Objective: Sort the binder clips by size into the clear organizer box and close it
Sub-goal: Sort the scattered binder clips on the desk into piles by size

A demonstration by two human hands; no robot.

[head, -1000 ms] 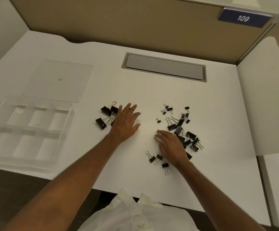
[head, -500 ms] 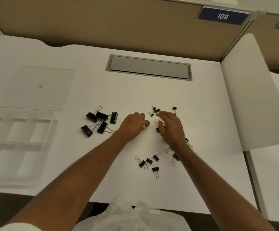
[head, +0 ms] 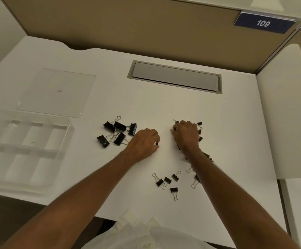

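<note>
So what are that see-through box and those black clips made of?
The organizer box looks like clear glossy plastic: the white desk shows through its walls and dividers. The large binder clips look like black-coated metal bodies with shiny silver wire handles, though the coating can't be confirmed.

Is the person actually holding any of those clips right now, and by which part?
Both hands are curled on small clips: left hand pinches one at its fingertips, right hand another. Which part cannot be told.

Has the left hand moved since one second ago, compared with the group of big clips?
Yes. The left hand lay flat touching the big clips; now it sits curled just right of them, nearer the right hand.
</note>
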